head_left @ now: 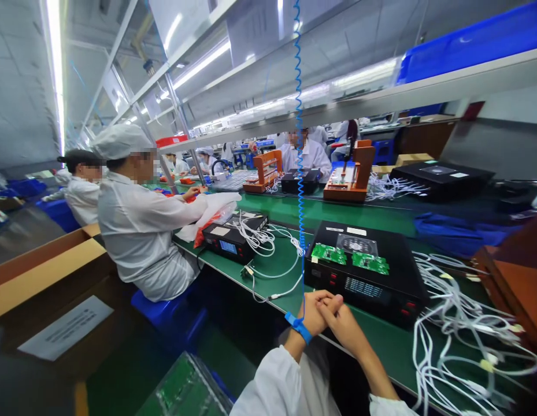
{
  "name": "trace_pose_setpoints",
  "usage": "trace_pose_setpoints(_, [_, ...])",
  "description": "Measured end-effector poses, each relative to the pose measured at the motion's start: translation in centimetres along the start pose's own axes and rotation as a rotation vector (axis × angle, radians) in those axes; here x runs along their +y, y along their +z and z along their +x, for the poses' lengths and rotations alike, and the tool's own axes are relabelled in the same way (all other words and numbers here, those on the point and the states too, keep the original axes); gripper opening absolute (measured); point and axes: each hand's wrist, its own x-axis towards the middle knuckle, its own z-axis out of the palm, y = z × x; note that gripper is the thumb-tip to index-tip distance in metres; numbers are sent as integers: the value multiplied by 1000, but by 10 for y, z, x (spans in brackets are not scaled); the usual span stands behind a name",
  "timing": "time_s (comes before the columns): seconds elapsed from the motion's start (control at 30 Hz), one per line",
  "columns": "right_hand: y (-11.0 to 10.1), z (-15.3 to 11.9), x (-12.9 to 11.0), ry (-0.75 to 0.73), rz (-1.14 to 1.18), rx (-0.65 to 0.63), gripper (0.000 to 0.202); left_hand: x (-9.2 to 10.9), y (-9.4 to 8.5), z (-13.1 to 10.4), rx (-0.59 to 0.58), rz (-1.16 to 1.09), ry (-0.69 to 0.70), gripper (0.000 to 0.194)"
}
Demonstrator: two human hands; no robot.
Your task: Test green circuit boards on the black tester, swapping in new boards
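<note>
My left hand (314, 312) and my right hand (344, 326) are clasped together at the front edge of the bench, fingers folded over each other. No object shows in them, though the insides of the palms are hidden. A blue wrist strap (298, 327) circles my left wrist, and a coiled blue cord (300, 196) runs up from it. Just beyond my hands stands a black box (398, 266) with a lit display and red switches. Two green circuit boards, one on the left (329, 253) and one on the right (369, 262), lie on top of it.
White cables (450, 329) lie tangled to the right. A second black box (233, 234) with cables on it stands at left. Orange fixtures (350, 176) are across the bench (268, 202). A co-worker (133, 214) sits at left beside a cardboard box (47, 283).
</note>
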Motion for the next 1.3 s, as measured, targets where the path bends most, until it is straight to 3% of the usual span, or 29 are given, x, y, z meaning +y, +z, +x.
trace_pose_setpoints(0.57, [1, 1, 9, 59, -11, -9, 43, 7, -4, -2, -6, -22, -18, 52])
trace_pose_setpoints(1.07, [2, -1, -18, 66, -56, 33, 41, 5, -10, -2, -45, -31, 20, 47])
trace_pose_setpoints(1.3, [-2, 2, 1, 127, -84, 51, 41, -6, -10, 0, -83, -49, 11, 45])
